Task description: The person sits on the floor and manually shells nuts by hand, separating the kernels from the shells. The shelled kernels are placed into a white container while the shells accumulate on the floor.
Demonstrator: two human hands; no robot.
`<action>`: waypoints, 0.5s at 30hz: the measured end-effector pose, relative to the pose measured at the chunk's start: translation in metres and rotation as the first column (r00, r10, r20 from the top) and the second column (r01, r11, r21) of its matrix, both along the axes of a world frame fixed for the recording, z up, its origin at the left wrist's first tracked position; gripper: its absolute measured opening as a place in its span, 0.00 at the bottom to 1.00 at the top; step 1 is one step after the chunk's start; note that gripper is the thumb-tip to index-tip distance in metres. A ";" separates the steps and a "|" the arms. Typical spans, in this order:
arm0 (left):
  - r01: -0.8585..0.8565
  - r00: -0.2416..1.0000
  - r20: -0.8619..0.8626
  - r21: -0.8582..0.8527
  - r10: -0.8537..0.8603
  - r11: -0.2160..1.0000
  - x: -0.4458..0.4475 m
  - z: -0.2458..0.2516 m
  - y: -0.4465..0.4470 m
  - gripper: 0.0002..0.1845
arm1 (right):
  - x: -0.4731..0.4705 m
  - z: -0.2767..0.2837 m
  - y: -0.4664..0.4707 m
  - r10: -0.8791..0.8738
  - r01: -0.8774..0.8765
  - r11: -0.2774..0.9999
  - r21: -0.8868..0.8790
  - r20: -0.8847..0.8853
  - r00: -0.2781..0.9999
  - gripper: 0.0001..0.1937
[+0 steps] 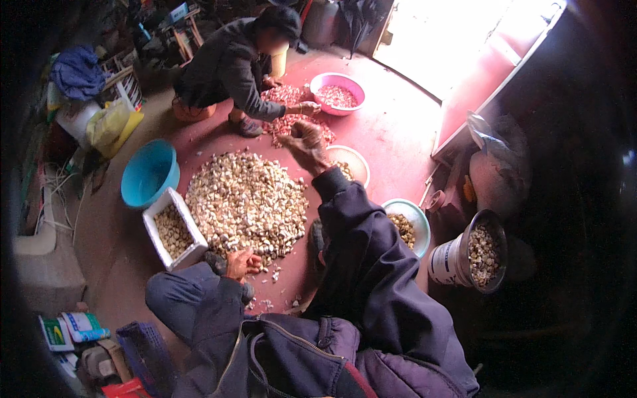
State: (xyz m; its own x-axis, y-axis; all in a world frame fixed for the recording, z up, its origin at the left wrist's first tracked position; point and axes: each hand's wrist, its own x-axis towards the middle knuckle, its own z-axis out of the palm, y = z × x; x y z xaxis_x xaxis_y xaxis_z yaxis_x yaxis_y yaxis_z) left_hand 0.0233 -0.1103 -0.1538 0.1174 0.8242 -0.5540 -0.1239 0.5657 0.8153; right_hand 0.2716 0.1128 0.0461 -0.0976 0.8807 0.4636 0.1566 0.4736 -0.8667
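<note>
A large heap of pale and brown pieces, like shells or cut mushrooms, lies on the red floor before me. My left hand rests at the heap's near edge with its fingers curled; whether it holds a piece is unclear. Raised beyond the heap's right side is my right hand, its fingers bent; I cannot tell if something small is between them. Under its wrist, partly hidden, stands a round woven basket with some pieces. A white foam box of similar brown pieces touches the heap's left side.
A co-worker crouches ahead by reddish pieces and a pink basin. A blue basin stands left. At right are a pale green basin, a white bucket topped by a metal bowl, and an open doorway.
</note>
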 end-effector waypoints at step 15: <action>0.330 0.923 -0.190 -0.060 -0.335 0.942 0.027 -0.041 -0.029 0.19 | 0.013 -0.019 0.006 0.006 0.001 0.991 -0.135 0.050 0.999 0.15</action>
State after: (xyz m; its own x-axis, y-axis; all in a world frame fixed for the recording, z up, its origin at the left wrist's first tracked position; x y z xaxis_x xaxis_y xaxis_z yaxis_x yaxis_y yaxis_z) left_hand 0.0508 -0.1396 -0.1952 0.2698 0.7411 -0.6148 0.2351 0.5684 0.7884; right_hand 0.2846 0.1190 0.0272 -0.1195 0.9344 0.3355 0.2002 0.3537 -0.9137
